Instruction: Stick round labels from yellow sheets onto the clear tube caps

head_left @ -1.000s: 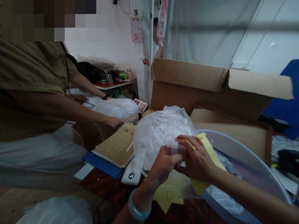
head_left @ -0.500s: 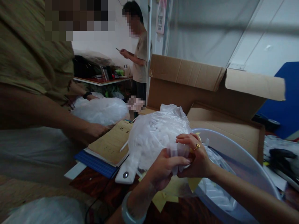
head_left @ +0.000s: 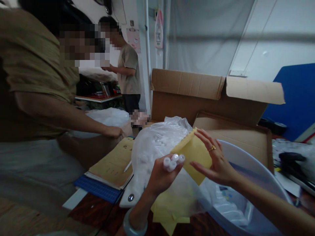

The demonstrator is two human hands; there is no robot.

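My left hand (head_left: 162,177) is closed around several translucent white plastic tubes (head_left: 174,161), their round ends facing up toward me. Facing it, my right hand (head_left: 216,157), with a ring on one finger, has its fingers curved about a raised yellow paper piece (head_left: 197,154) with a serrated top edge. The fingertips meet the paper's upper edge and the thumb lies in front of it. Behind my left hand bulges a clear plastic bag (head_left: 150,137) filled with small white pieces. More yellow paper pieces (head_left: 169,213) lie on the table below my hands.
A translucent tub (head_left: 261,170) with bagged white parts stands right, before an open cardboard box (head_left: 182,105). Left are a notebook (head_left: 110,160) on a blue mat (head_left: 98,188) and a white handled object (head_left: 128,196). One person (head_left: 49,98) leans in nearby; another (head_left: 128,68) stands behind.
My hands have moved apart. The tubes, earlier between both hands, now sit in my left hand alone, turned end-up. More of the yellow paper shows at my right hand. The view has shifted right.
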